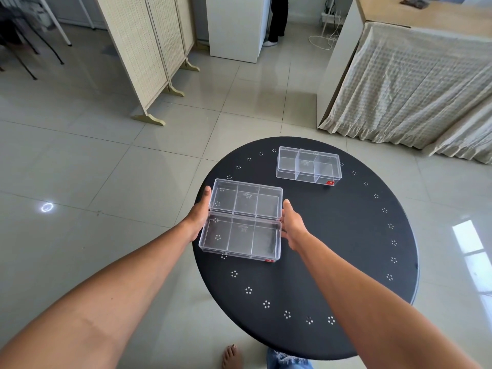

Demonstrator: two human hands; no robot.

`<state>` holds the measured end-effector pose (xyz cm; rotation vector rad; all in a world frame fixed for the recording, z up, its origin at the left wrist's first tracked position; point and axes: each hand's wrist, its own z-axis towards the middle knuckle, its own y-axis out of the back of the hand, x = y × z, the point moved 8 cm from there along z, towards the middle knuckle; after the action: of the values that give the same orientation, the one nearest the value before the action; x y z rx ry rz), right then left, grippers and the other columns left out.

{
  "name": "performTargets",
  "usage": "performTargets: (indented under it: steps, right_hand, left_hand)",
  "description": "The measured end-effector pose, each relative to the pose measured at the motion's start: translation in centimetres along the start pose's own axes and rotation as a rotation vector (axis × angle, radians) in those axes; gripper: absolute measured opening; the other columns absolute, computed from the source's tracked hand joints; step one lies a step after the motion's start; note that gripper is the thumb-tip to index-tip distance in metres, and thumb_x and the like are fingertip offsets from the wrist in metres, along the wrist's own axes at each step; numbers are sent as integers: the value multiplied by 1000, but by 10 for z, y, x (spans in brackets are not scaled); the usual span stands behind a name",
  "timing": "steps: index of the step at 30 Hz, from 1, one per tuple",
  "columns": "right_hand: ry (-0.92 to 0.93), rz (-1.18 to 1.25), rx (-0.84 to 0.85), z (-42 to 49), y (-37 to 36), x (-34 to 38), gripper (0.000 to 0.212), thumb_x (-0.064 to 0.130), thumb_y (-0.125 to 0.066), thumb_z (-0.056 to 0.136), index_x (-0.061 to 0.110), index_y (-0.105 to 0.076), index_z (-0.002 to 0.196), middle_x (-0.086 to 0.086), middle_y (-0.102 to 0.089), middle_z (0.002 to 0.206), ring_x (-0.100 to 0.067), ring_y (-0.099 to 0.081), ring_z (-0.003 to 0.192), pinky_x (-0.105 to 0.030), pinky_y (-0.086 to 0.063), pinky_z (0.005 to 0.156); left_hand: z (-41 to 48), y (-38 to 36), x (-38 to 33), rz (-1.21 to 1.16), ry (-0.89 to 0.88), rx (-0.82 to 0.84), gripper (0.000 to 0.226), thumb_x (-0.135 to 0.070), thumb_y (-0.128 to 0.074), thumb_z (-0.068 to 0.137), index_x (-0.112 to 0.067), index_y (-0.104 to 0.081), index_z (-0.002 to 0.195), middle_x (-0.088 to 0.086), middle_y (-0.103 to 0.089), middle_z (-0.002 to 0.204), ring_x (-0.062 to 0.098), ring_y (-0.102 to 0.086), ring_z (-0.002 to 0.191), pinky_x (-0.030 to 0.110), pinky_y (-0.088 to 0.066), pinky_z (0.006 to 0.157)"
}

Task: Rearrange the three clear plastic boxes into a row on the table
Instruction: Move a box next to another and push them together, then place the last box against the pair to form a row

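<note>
Between both hands: 2 clear boxes at table's (346, 235) left edge, near box (241, 239) and mid box (246, 198) touching long side to long side. Left hand (200, 211) flat against their left ends, right hand (291, 225) against right ends; pair clamped between palms, fingers not curled. Far box (308, 166) well apart, beyond right hand, alone. Step, likely: squaring or shifting pair. Next calls for bringing far box into line with pair.

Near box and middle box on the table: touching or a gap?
Touching. In the head view the near box and the middle box meet along their long edges, with no dark table showing between.
</note>
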<state>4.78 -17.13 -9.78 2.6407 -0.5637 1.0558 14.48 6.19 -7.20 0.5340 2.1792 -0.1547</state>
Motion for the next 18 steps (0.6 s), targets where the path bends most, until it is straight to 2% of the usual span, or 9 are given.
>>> performTargets:
  steps: [4, 6, 8, 9, 11, 13, 15, 17, 18]
  right_hand:
    - [7, 6, -7, -2, 1, 1, 57, 56, -32, 99, 15, -67, 117, -2, -72, 106, -21, -66, 95, -39, -49, 88]
    - [8, -11, -19, -2, 2, 2, 55, 54, -32, 99, 14, -66, 113, 0, -70, 101, -20, -64, 97, -40, -49, 90]
    - [9, -26, -45, -1, 7, 5, 51, 54, -33, 99, 12, -62, 104, 2, -65, 99, -24, -60, 105, -44, -48, 100]
    - [8, -33, -63, 0, 11, 6, 49, 56, -34, 99, 14, -57, 105, 3, -63, 103, -25, -57, 108, -45, -46, 102]
    - [12, -35, -100, 5, 22, 10, 48, 59, -37, 96, 18, -54, 115, 2, -58, 111, -26, -55, 109, -44, -46, 100]
    - [54, -35, -140, 8, 35, 20, 38, 54, -41, 94, 19, -53, 99, 0, -53, 91, -23, -53, 84, -39, -48, 81]
    - [103, -58, -201, 14, 53, 32, 26, 44, -44, 87, 22, -41, 74, 0, -36, 70, -20, -32, 60, -35, -33, 58]
    - [139, -96, -258, 21, 74, 44, 22, 33, -42, 79, 23, -30, 65, 0, -30, 66, -20, -22, 58, -34, -21, 53]
    - [152, -112, -283, 23, 84, 50, 22, 29, -42, 79, 21, -31, 62, 0, -33, 65, -20, -25, 58, -34, -22, 51]
  left_hand:
    - [1, -1, 0, 14, 2, 5, 84, -81, -14, 83, -33, -35, 149, 2, -34, 158, 22, -28, 147, 47, -18, 120]
    - [0, 0, -1, 20, -5, -28, 82, -78, -16, 86, -30, -36, 149, 4, -37, 156, 25, -31, 145, 48, -21, 119]
    - [0, 7, -5, 39, -24, -108, 85, -80, -18, 84, -27, -37, 148, 6, -39, 155, 27, -35, 143, 48, -24, 118]
    - [1, 13, -8, 70, -47, -170, 85, -80, -20, 84, -26, -38, 148, 6, -40, 154, 28, -37, 141, 47, -27, 117]
    - [2, 27, -20, 171, -111, -325, 72, -67, -24, 94, -20, -45, 144, 8, -46, 150, 29, -43, 136, 40, -33, 111]
    - [3, 34, -38, 270, -169, -433, 51, -50, -33, 98, -17, -57, 128, 10, -56, 140, 27, -53, 122, 33, -38, 97]
    - [9, 33, -56, 294, -206, -462, 37, -37, -45, 95, -17, -62, 121, 7, -62, 133, 24, -58, 115, 29, -39, 91]
    - [17, 26, -75, 299, -230, -456, 38, -30, -49, 91, -20, -63, 125, 2, -65, 131, 21, -60, 118, 27, -41, 94]
    - [21, 19, -85, 311, -250, -447, 37, -28, -50, 90, -21, -64, 124, 1, -66, 129, 20, -60, 118, 27, -43, 95]
